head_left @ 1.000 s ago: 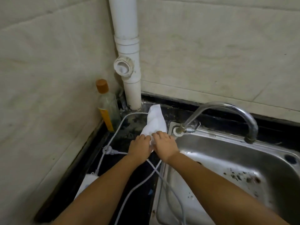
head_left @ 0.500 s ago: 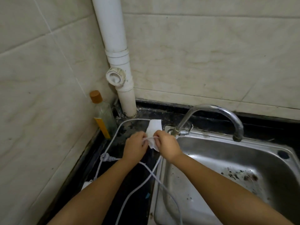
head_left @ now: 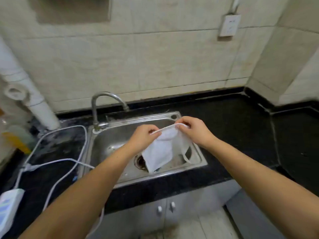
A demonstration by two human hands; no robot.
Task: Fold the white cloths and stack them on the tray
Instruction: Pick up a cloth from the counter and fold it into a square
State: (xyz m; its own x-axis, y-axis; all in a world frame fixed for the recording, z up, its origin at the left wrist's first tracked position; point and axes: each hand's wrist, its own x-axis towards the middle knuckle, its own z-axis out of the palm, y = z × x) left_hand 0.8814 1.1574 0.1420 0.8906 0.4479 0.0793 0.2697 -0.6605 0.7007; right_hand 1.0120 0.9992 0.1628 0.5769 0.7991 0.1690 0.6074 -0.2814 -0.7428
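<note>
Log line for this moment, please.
phase: unfolding | left hand: pinching cloth | right hand: pinching cloth | over sink | tray: unseen

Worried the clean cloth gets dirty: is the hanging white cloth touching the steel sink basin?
Cannot tell. In the head view the white cloth hangs from both hands over the steel sink; its bottom edge overlaps the basin floor.

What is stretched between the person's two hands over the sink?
The head view shows the top edge of a white cloth, pinched by the left hand and right hand.
</note>
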